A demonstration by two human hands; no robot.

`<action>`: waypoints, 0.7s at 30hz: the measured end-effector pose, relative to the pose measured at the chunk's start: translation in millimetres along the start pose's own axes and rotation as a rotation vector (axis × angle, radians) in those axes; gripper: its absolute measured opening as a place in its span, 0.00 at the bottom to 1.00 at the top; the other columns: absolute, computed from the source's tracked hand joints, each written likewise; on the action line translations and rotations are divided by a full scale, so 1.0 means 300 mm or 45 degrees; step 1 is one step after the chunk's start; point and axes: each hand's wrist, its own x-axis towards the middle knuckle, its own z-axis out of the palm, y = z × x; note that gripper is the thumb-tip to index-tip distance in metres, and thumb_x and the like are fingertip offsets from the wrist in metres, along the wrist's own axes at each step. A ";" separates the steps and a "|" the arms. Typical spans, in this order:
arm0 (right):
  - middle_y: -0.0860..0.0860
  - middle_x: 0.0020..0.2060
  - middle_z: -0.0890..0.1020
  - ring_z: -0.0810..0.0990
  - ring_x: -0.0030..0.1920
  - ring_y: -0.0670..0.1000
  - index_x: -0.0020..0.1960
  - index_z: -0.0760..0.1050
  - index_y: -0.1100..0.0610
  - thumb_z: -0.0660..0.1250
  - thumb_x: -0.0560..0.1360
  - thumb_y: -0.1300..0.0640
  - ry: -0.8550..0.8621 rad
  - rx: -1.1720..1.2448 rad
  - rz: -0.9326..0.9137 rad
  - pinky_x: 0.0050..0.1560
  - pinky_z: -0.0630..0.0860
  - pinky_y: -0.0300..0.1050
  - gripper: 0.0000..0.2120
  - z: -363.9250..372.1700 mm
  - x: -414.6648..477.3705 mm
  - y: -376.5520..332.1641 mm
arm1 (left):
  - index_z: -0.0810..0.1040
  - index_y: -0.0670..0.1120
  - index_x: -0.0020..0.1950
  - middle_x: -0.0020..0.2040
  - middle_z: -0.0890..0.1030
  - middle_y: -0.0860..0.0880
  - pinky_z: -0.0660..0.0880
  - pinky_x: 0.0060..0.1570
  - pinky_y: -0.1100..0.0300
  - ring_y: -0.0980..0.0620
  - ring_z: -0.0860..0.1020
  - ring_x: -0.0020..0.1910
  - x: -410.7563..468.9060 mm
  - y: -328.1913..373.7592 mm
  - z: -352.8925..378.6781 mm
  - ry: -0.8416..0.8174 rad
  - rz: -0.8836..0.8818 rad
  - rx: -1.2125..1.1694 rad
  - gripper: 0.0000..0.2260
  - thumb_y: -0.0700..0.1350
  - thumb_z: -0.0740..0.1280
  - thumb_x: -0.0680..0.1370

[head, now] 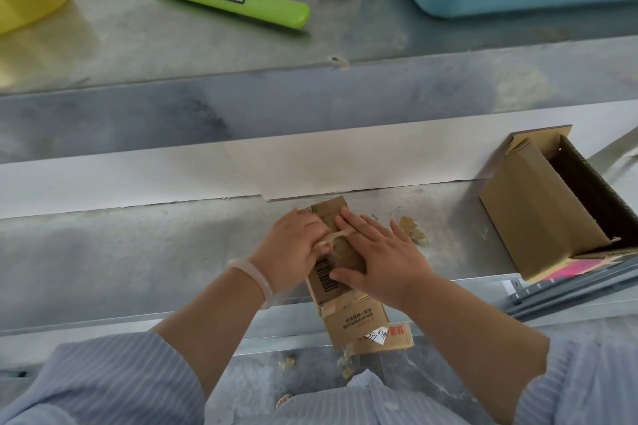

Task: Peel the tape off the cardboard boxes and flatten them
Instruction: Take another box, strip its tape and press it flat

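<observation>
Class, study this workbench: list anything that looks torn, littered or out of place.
Yes: crumpled beige scraps litter the grey metal bench right of the small brown cardboard box, whose ragged near end overhangs the bench edge. More scraps lie below it.

1. Left hand (293,248) pinches a tape strip (340,235), pulled taut across the flattened cardboard box (359,319).
2. Right hand (383,260) presses flat on that box.
3. Open box (531,214) sits well apart, right.
</observation>
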 end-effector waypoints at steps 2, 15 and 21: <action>0.36 0.75 0.37 0.42 0.77 0.45 0.77 0.37 0.41 0.43 0.69 0.25 -0.004 -0.003 -0.005 0.76 0.39 0.56 0.42 0.002 -0.001 -0.002 | 0.74 0.50 0.43 0.43 0.73 0.56 0.67 0.55 0.59 0.56 0.70 0.45 -0.016 -0.006 0.012 0.066 -0.045 -0.153 0.05 0.48 0.62 0.77; 0.39 0.77 0.40 0.42 0.77 0.45 0.78 0.39 0.45 0.48 0.74 0.27 -0.022 0.010 0.023 0.77 0.39 0.53 0.41 0.005 0.000 -0.012 | 0.79 0.56 0.55 0.48 0.82 0.60 0.78 0.50 0.60 0.60 0.80 0.47 -0.093 -0.032 -0.026 0.438 -0.360 -0.528 0.12 0.44 0.72 0.74; 0.42 0.78 0.44 0.45 0.77 0.46 0.76 0.29 0.44 0.57 0.74 0.31 0.064 0.160 0.028 0.72 0.36 0.41 0.46 -0.007 -0.015 -0.032 | 0.83 0.53 0.52 0.46 0.83 0.58 0.76 0.52 0.56 0.59 0.78 0.46 -0.087 0.017 0.027 0.342 -0.011 0.079 0.07 0.46 0.67 0.76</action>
